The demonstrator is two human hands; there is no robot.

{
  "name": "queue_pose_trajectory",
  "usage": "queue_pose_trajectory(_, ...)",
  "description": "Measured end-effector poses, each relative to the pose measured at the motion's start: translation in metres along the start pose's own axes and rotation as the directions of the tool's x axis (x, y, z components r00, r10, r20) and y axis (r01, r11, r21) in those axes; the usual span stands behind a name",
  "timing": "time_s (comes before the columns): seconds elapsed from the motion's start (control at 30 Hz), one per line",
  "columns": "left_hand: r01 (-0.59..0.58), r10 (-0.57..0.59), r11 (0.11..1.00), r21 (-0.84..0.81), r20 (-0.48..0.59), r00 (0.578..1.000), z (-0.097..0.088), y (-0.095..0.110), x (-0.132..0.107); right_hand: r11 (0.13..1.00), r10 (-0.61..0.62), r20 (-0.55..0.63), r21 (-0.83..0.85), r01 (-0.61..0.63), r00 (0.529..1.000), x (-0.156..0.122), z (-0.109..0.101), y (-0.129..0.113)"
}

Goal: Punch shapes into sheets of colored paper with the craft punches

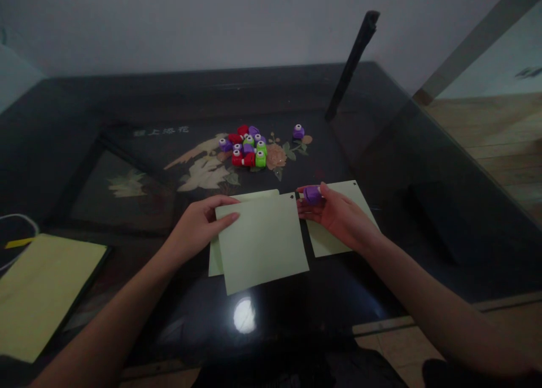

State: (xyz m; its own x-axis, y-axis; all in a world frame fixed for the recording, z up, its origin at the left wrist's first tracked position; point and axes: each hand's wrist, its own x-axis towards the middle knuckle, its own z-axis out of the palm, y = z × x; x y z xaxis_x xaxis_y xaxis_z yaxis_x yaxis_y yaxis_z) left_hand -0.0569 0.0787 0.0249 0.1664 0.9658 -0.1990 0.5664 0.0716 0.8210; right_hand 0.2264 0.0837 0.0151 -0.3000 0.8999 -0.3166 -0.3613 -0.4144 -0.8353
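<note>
My left hand pinches the left edge of a pale green paper sheet lying on the dark glass table; another green sheet peeks out under it. My right hand is closed around a small purple paper punch at the top right corner of that sheet, where a small hole shows. A third green sheet lies under my right hand.
A heap of several red, green and purple punches sits further back, with one purple punch apart to its right. A yellow-green pad lies at the left edge. A dark rod leans at the back right.
</note>
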Motion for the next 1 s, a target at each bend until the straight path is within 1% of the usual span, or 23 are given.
queue_pose_trajectory(0.1, 0.005, -0.005, 1.0, 0.016, -0.002, 1.0, -0.001, -0.001, 0.0, 1.0, 0.025, -0.002, 0.014, -0.025, 1.0, 0.001, -0.001, -0.001)
queue_pose_trajectory(0.17, -0.008, 0.008, 0.999, 0.054, 0.005, 1.0, -0.001, -0.002, -0.001, 1.0, 0.023, -0.002, 0.011, -0.023, 1.0, 0.0, -0.001, -0.002)
queue_pose_trajectory(0.3, -0.106, 0.108, 0.974, 0.199, 0.003, 0.994, 0.002, 0.001, -0.001, 1.0, -0.001, -0.022, -0.014, 0.001, 1.0, -0.002, 0.0, -0.005)
queue_pose_trajectory(0.47, -0.218, 0.213, 0.907, 0.36, 0.054, 0.976, 0.007, -0.001, 0.001, 0.997, -0.043, -0.008, -0.072, 0.043, 0.999, -0.004, -0.001, -0.011)
queue_pose_trajectory(0.57, -0.327, 0.335, 0.835, 0.443, 0.062, 0.94, 0.008, -0.002, 0.004, 0.996, -0.067, 0.009, -0.058, 0.068, 0.998, -0.004, -0.003, -0.014)
queue_pose_trajectory(0.63, -0.382, 0.411, 0.791, 0.478, 0.047, 0.91, 0.009, 0.006, 0.007, 0.997, -0.071, 0.029, -0.027, 0.072, 0.997, -0.005, -0.003, -0.014)
queue_pose_trajectory(0.73, -0.471, 0.51, 0.758, 0.451, 0.041, 0.859, 0.016, 0.031, 0.014, 0.998, -0.064, 0.038, 0.011, 0.063, 0.997, -0.007, -0.001, -0.015)
queue_pose_trajectory(0.8, -0.555, 0.591, 0.727, 0.404, 0.045, 0.806, 0.027, 0.051, 0.021, 0.998, -0.056, 0.042, 0.014, 0.056, 0.998, -0.009, 0.0, -0.015)
queue_pose_trajectory(0.83, -0.589, 0.63, 0.708, 0.389, 0.031, 0.776, 0.033, 0.059, 0.025, 0.998, -0.059, 0.05, 0.011, 0.058, 0.997, -0.01, 0.001, -0.015)
queue_pose_trajectory(0.9, -0.636, 0.673, 0.678, 0.368, 0.037, 0.739, 0.046, 0.071, 0.034, 0.997, -0.073, 0.072, 0.001, 0.073, 0.995, -0.01, 0.002, -0.015)
queue_pose_trajectory(0.93, -0.647, 0.683, 0.668, 0.367, 0.044, 0.729, 0.052, 0.074, 0.039, 0.997, -0.079, 0.077, -0.006, 0.08, 0.994, -0.01, 0.002, -0.015)
queue_pose_trajectory(1.0, -0.644, 0.674, 0.665, 0.379, 0.067, 0.736, 0.062, 0.076, 0.045, 0.997, -0.081, 0.066, -0.015, 0.082, 0.995, -0.01, 0.001, -0.016)
